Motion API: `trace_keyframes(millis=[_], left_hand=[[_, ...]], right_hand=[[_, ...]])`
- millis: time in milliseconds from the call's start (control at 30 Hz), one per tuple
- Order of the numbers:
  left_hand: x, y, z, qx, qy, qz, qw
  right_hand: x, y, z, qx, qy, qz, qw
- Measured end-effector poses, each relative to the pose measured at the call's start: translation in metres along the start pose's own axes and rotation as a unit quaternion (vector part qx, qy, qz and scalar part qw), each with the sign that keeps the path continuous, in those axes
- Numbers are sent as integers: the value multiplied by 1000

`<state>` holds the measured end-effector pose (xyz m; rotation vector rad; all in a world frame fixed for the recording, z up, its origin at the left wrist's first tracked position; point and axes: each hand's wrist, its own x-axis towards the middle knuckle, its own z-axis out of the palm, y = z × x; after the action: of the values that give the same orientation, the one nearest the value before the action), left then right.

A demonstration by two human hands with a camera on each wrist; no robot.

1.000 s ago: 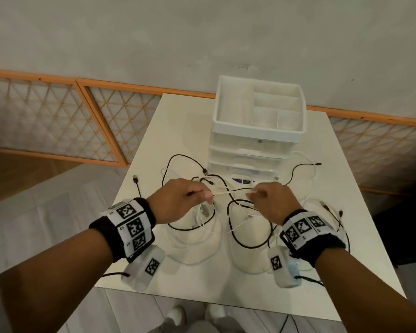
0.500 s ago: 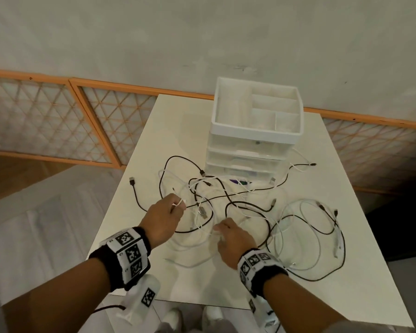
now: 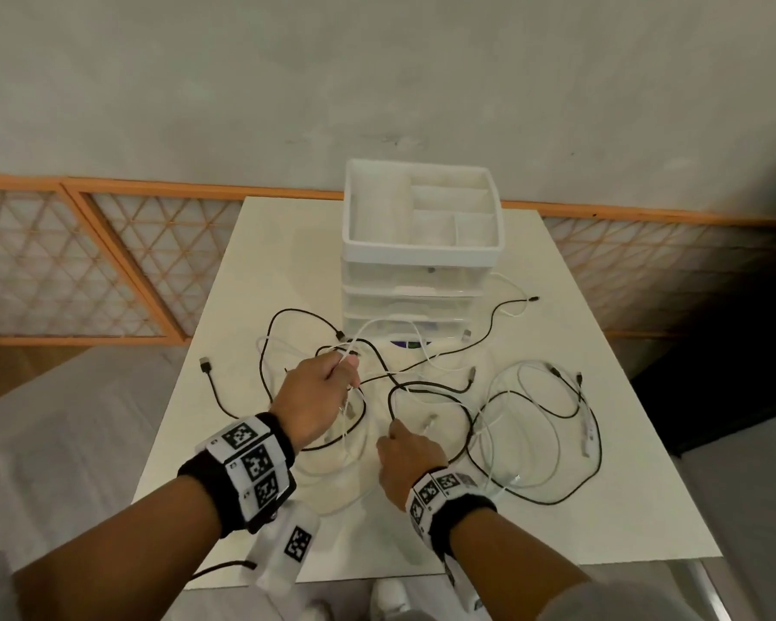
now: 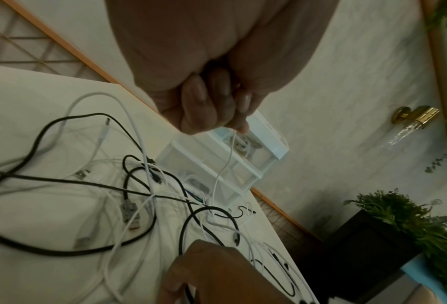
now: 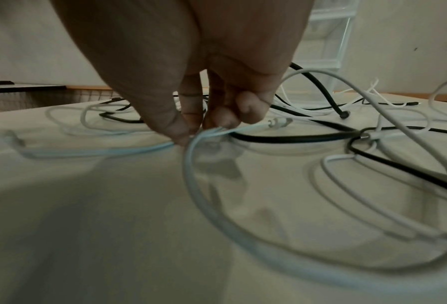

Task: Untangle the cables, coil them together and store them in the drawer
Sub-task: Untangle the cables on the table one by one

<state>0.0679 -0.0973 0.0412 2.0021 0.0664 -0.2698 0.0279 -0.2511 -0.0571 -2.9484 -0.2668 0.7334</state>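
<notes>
Several black cables [image 3: 440, 387] and white cables [image 3: 534, 423] lie tangled on the white table [image 3: 623, 508] in front of a white drawer unit [image 3: 417, 280]. My left hand [image 3: 319, 392] is raised over the tangle with its fingers curled round a thin white cable [image 4: 229, 156] that hangs down toward the drawers. My right hand [image 3: 404, 454] is low at the table's near middle; its thumb and fingertips [image 5: 188, 127] pinch a white cable [image 5: 199, 185] against the tabletop. The drawers look closed.
The drawer unit's top is an open tray [image 3: 422, 208] with compartments. A wood lattice screen [image 3: 108, 262] and a grey wall stand behind the table. Dark furniture [image 3: 735, 351] sits to the right. A potted plant [image 4: 404, 222] shows in the left wrist view.
My right hand came back from the drawer front to the near middle of the table and pinched a white cable there. My left hand drew back, then rose with its white cable.
</notes>
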Motion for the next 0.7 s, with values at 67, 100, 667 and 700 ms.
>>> trace_keyframes(millis=[67, 100, 667, 700], left_hand=[[-1, 1, 1, -14, -5, -10, 1000], [-1, 1, -1, -24, -6, -10, 1000], [6, 89, 35, -111, -116, 79, 984], [9, 94, 34, -105, -108, 83, 985]], right_hand=[[-2, -1, -5, 39, 30, 16, 999], [-3, 1, -12, 92, 65, 23, 993], [-63, 38, -172, 536, 406, -84, 736], [-64, 46, -171, 494, 415, -74, 760]])
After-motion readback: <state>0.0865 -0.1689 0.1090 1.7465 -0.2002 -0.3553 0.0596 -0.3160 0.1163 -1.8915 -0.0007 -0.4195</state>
